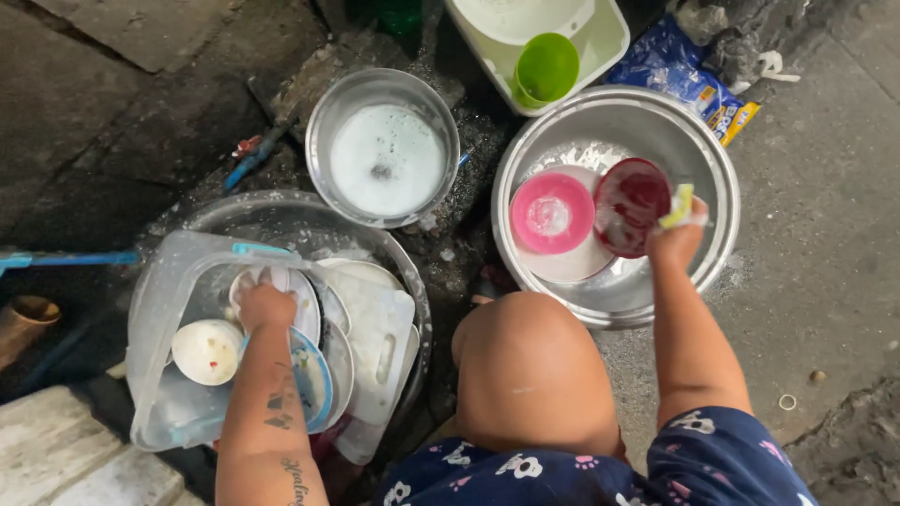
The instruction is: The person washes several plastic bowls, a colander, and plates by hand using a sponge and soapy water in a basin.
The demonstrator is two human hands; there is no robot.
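The single head camera looked almost straight down from close above the person's knee [530, 375], taking in both forearms, three metal basins [614, 122] on the concrete ground [825, 262], probably outdoors.

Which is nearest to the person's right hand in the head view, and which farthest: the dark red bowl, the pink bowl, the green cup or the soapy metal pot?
From the right hand:
1. Dark red bowl, just left of it, touching.
2. Pink bowl, further left in the same basin.
3. Green cup, above in the white tray.
4. Soapy metal pot, far left.
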